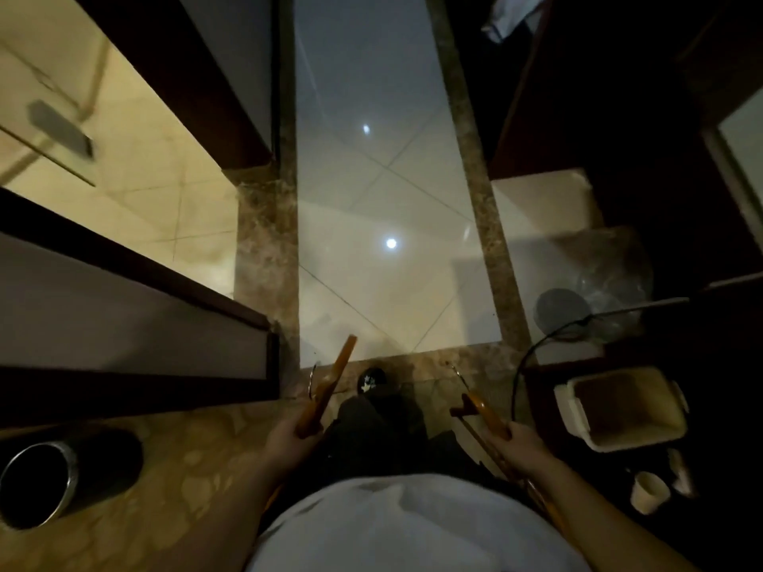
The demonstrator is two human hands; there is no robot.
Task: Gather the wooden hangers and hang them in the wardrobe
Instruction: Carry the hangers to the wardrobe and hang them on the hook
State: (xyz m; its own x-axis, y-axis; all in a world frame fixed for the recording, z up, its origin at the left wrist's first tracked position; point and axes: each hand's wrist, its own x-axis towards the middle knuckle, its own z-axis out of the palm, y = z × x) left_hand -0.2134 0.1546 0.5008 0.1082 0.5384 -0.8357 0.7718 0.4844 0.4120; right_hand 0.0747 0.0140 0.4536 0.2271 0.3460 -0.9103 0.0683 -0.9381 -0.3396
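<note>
White shirt (413,526) fills the bottom of my view, with both forearms reaching forward from it. My left hand (289,437) is clenched round the lower end of a wooden hanger (330,386), which slants up and away over the marbled floor (165,489); its metal hook shows beside the wood. My right hand (522,441) grips a second hanger (481,410), whose hook points forward and whose far arm runs back under my wrist. The light is dim, so each hand may hold more than one hanger; I cannot tell. Between the hands I see dark trousers and a black shoe (371,379). A black bin (62,476) stands at lower left, a cream bin (623,410) at right, a small cup (648,491) near it.
</note>
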